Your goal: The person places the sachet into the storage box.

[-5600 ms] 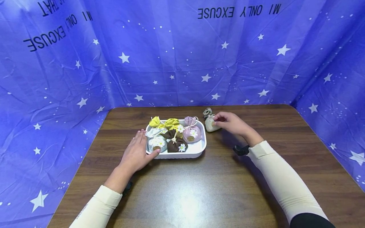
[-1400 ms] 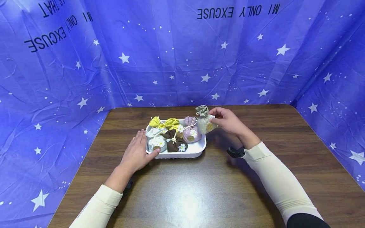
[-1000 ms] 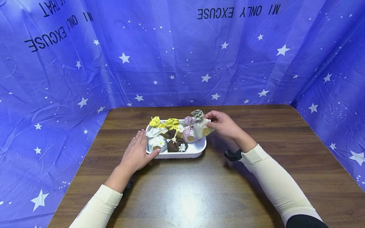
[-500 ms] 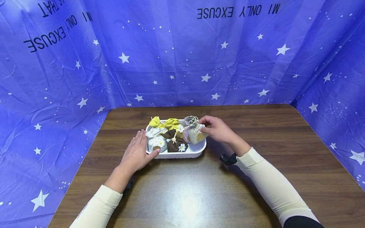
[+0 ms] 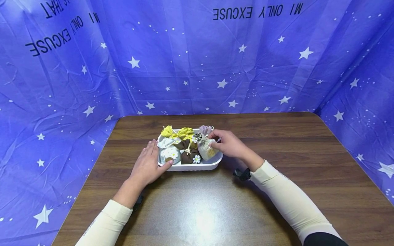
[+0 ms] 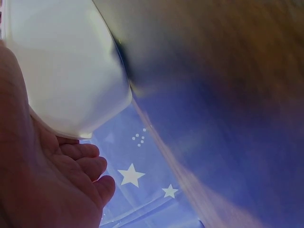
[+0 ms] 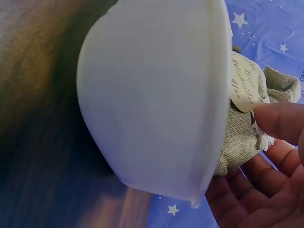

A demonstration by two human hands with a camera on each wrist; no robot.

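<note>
My right hand (image 5: 229,143) pinches a small beige drawstring sachet (image 5: 207,150) with a grey-green top, over the right end of a white tray (image 5: 212,166). In the right wrist view, thumb and fingers grip the sachet (image 7: 236,140) beside its printed round tag, above the tray wall (image 7: 152,95). My left hand (image 5: 147,165) rests along the tray's left end, fingers straight and thumb at the near rim. Inside the tray lie a white sachet (image 5: 168,153), a brown sachet (image 5: 186,157) and yellow sachets (image 5: 186,132). A purple sachet (image 5: 205,130) is mostly hidden behind the beige one.
The tray stands toward the back of a wooden table (image 5: 197,198). A blue curtain (image 5: 197,68) with white stars hangs behind the table and along its sides. Each wrist carries a black strap (image 5: 242,174).
My right hand has lifted the beige sachet off the table right of the tray and carried it left over the tray, then toward its near side. My left hand has stayed put.
</note>
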